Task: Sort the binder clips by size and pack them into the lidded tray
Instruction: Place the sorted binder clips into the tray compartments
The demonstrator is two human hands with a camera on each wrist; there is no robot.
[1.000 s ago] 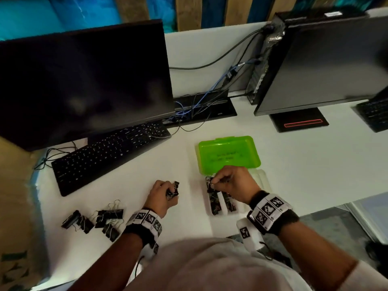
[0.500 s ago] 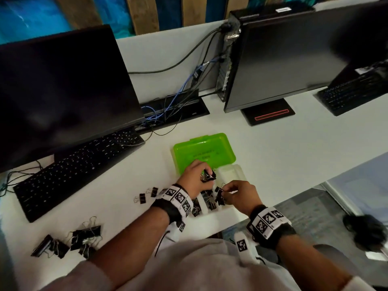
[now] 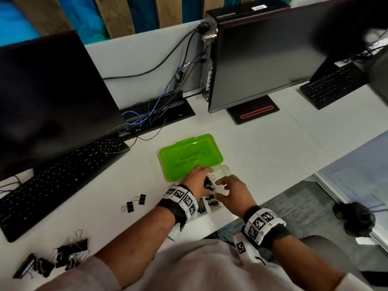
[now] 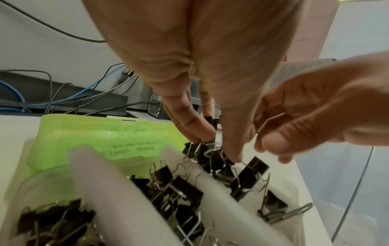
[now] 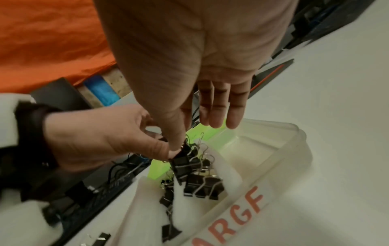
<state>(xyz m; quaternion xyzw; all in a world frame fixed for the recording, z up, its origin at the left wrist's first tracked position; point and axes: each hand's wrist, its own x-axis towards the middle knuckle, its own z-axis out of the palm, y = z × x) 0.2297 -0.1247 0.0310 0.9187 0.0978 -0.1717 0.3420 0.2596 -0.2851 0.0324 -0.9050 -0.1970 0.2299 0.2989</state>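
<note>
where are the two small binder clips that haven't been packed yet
In the head view, the two small binder clips lie loose on the white desk, left of the left hand and the tray, in front of the keyboard.

Tray near desk's front edge, lid open behind it. Binder clips inside. Two small clips left; big clips farther left. Keyboard behind those.
</note>
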